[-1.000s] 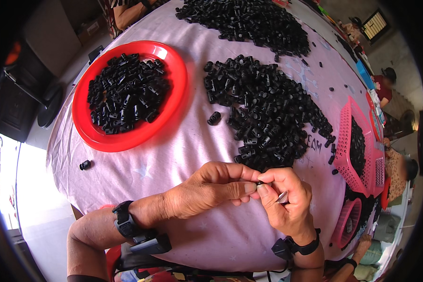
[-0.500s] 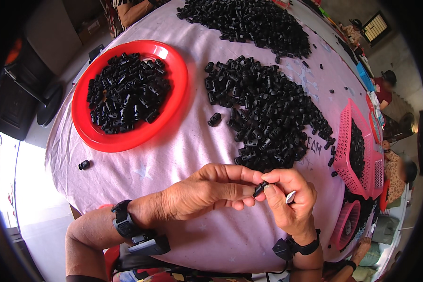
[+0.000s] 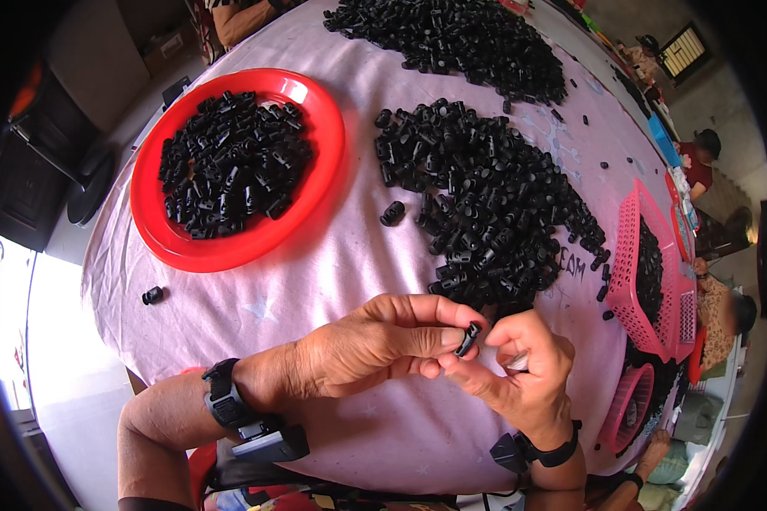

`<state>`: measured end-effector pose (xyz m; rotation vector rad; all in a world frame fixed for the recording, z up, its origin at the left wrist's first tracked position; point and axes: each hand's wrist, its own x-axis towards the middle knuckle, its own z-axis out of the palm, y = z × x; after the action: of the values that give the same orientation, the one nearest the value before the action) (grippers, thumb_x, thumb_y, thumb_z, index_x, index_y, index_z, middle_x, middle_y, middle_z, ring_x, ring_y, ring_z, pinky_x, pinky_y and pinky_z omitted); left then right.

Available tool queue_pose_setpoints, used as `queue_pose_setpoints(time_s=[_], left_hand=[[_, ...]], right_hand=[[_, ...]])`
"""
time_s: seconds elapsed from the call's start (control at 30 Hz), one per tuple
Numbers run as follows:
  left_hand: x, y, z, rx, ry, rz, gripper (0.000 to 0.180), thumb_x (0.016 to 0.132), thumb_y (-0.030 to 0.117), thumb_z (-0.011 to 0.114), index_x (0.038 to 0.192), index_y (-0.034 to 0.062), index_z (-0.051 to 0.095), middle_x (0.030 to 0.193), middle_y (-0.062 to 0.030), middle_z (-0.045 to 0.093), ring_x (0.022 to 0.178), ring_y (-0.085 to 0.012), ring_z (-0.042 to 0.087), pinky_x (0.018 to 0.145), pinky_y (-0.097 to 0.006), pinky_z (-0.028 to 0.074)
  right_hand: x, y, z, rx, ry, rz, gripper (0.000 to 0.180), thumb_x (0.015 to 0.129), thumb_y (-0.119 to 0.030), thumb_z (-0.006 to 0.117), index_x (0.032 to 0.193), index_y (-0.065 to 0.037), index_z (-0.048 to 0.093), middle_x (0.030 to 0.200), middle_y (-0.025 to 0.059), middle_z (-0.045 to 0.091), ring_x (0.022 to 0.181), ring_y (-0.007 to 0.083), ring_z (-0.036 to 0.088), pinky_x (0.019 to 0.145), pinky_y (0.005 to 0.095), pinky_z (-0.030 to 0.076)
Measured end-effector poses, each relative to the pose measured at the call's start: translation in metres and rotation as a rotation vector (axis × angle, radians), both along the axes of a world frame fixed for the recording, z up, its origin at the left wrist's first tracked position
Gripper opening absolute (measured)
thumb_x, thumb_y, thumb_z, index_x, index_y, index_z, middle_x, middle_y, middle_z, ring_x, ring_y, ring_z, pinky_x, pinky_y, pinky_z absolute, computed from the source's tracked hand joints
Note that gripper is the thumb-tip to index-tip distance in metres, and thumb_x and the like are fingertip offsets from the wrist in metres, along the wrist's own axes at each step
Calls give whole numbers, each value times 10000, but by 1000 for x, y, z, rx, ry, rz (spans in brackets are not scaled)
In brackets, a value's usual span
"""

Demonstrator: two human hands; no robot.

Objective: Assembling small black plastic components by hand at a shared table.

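My left hand (image 3: 383, 345) pinches one small black plastic cord lock (image 3: 467, 340) between thumb and index finger, above the near side of the table. Close beside it, the thumb of my right hand (image 3: 524, 375) reaches toward the cord lock's lower end. Curled fingers of that hand keep a small silvery metal piece (image 3: 517, 362), mostly hidden, against the palm. Just beyond both hands spreads a big heap of the same cord locks (image 3: 494, 200). To the left, a red round plate (image 3: 149, 234) holds another pile of them (image 3: 234, 166).
A single cord lock (image 3: 152, 295) lies near the left table edge. At the far side is a further heap (image 3: 452, 43). A pink basket (image 3: 624, 255) and a pink round bowl (image 3: 626, 409), both with black parts, stand at right. Other people sit along the table.
My right index finger and thumb have come off the cord lock and parted a little. My left hand still holds it, now tilted more upright. The silvery piece is more covered.
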<state>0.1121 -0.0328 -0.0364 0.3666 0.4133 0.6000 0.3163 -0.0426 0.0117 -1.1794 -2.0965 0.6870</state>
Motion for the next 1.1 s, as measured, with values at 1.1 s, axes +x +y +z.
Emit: queue_pose_setpoints(time_s=[1.1], left_hand=[[7,-1,-3,84,66,2,230,930,128,596,1147,54,575,997,21,616,823,-40,539,704,-184,407]], right_hand=[[1,-2,-10,63,-364,-57,568,692,-570,739,715,-54,505,622,71,636,568,240,671,487,320,509]])
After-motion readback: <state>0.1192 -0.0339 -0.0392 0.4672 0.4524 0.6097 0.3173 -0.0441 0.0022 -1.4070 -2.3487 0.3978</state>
